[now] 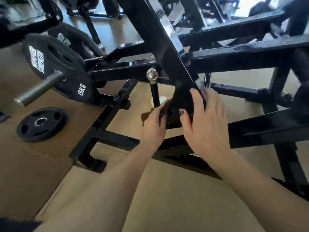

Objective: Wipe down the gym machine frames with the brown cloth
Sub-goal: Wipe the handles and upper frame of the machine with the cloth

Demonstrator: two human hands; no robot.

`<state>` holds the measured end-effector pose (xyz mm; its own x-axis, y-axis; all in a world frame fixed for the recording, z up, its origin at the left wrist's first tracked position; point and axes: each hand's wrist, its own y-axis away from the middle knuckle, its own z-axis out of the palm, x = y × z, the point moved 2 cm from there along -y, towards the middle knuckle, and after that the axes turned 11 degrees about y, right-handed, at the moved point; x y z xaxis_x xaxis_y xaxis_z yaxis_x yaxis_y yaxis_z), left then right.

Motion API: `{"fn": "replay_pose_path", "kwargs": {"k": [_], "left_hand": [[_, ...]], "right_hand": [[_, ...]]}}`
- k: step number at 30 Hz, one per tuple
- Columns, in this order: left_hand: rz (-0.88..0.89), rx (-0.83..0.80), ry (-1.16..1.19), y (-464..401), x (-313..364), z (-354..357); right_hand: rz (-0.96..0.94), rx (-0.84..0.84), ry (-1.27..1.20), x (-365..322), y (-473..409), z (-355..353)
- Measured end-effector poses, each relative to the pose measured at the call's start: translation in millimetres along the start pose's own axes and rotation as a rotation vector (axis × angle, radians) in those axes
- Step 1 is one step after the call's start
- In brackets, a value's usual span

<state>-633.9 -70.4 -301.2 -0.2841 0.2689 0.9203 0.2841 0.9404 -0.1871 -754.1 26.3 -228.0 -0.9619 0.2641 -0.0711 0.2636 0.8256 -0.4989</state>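
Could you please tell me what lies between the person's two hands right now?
In the head view, the brown cloth lies between the left hand and right hand, against the black machine frame.

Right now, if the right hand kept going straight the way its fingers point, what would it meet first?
The right hand, fingers straight and pointing up and away, already has its fingertips at the diagonal black frame bar, beside the brown cloth the left hand grips. That bar comes first, though depth is unclear.
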Motion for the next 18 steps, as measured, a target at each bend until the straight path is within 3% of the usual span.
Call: {"fn": "replay_pose_path", "kwargs": {"k": [4,8,12,18], "left_hand": [[0.053,-0.066,-0.128,-4,-31,-10],[-0.054,-0.075,-0.199,-11,-54,-24],[-0.147,-0.041,-0.073,-19,-40,-34],[-0.11,-0.048,0.375,-20,38,-23]], "right_hand": [[0.098,-0.016,-0.073,-8,-9,10],[0.151,0.033,-0.163,1,-7,9],[0.297,-0.093,-0.115,16,-6,15],[0.235,-0.08,0.009,15,-7,18]]}}
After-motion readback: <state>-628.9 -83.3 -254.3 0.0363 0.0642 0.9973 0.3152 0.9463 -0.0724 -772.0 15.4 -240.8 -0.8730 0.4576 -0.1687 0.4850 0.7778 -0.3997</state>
